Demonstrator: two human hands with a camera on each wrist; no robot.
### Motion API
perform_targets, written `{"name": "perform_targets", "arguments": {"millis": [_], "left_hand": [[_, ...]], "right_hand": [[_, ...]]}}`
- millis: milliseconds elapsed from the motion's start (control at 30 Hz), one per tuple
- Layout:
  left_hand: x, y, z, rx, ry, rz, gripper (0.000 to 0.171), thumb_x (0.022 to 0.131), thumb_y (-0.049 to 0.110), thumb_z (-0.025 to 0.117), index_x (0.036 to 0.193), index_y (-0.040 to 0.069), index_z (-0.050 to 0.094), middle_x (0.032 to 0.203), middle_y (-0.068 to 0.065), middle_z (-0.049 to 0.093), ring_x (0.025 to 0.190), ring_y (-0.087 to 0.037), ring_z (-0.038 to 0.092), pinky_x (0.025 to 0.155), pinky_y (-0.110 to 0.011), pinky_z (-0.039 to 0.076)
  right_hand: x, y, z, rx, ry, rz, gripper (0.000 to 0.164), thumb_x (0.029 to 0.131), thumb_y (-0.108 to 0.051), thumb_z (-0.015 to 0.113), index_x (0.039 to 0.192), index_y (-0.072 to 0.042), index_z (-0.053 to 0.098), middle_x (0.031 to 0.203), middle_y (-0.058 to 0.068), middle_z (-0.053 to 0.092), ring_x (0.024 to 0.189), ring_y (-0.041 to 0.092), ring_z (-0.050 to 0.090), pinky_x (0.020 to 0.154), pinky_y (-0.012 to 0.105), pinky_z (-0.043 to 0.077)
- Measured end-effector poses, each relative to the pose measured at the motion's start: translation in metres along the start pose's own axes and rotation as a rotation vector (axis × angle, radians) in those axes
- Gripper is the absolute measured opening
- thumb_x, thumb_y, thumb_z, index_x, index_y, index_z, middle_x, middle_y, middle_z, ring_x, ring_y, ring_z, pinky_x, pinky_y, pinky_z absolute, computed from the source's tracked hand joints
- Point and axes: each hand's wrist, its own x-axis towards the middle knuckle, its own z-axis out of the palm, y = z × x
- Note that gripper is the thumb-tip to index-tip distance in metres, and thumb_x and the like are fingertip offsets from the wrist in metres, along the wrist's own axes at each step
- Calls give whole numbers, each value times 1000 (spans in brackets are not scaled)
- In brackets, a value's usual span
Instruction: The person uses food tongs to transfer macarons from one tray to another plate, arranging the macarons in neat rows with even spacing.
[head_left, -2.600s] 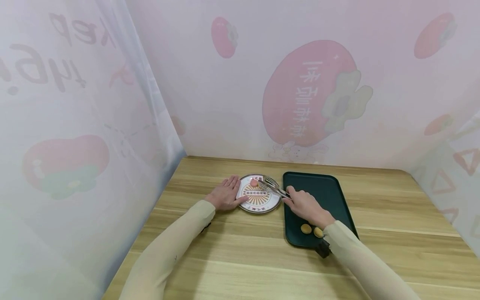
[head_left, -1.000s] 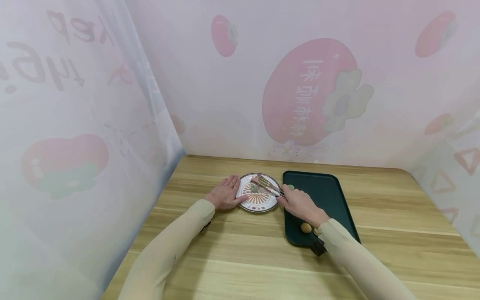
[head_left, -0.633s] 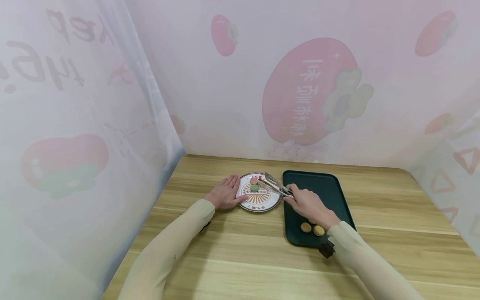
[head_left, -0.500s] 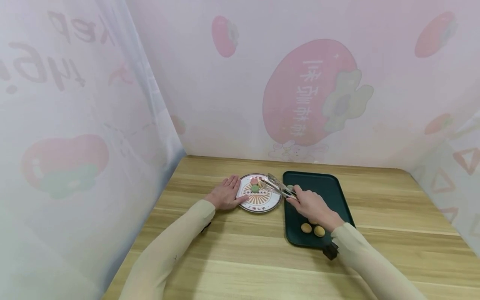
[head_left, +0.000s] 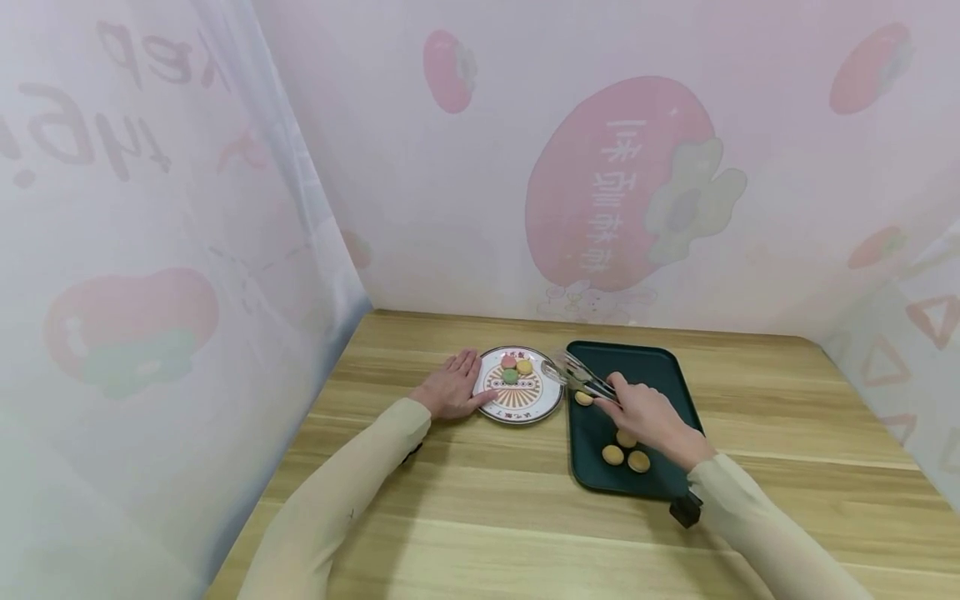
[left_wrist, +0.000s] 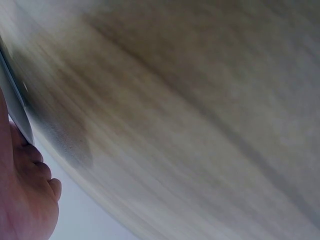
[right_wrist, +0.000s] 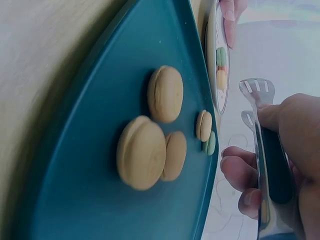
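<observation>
Flat along the left rim of the white patterned plate [head_left: 517, 411] lies my left hand [head_left: 450, 390], its fingers straight and the thumb over the rim. A pink macaron [head_left: 508, 362], a green macaron [head_left: 511, 377] and a yellow macaron [head_left: 524, 367] sit close together on the plate. My right hand [head_left: 647, 417] grips metal food tongs [head_left: 592, 384] over the far left part of the dark green tray [head_left: 637, 367]. The tongs' ends stand apart with nothing between them. Below the tongs is a pale yellow macaron [right_wrist: 204, 125], with a green macaron [right_wrist: 210, 143] behind it.
Three tan macarons lie near the tray's front: one on the left [head_left: 612, 455], one on the right [head_left: 638, 462], one behind [head_left: 626, 437]. A wooden table [head_left: 480, 517] carries plate and tray. Printed curtains [head_left: 480, 167] hang behind it and at both sides.
The tongs have moved right, off the plate and over the tray. Green and yellow macarons now show beside the pink one, which lay alone in the earliest frame. My left hand stays put.
</observation>
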Motion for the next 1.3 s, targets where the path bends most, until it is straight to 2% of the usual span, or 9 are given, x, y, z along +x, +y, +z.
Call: {"name": "perform_targets", "arguments": {"millis": [367,567,1000,1300], "left_hand": [[4,1,1,18,-27,-2,97,95,74,12,156,-1,11,165,-18,7,154,-31,6,126,-42,12],[4,0,3,12,-21,-5,95,96,72,14,156,-2,12,165,-18,8,154,-31,7,126,-42,13],[3,3,1,-3,-4,2,93,98,69,18,156,-3,14,165,-19,10,154,-32,8,126,-43,14],[3,3,3,14,-6,-7,94,97,71,16,156,-2,13,165,-18,8,154,-30,7,126,-42,13]], "right_hand": [[-10,17,-6,-24,9,28,26,100,-32,56,106,-7,51,62,-2,50,44,10,46,41,25,37],[-11,25,-6,-42,11,39,28,101,-32,56,109,-6,50,62,-2,50,44,10,45,41,25,36],[-13,39,-4,-34,-4,82,25,101,-31,55,103,-6,49,63,1,47,46,13,45,43,26,36],[-13,43,-1,-31,-21,82,24,102,-30,54,102,-7,48,64,1,46,46,13,45,43,26,36]]}}
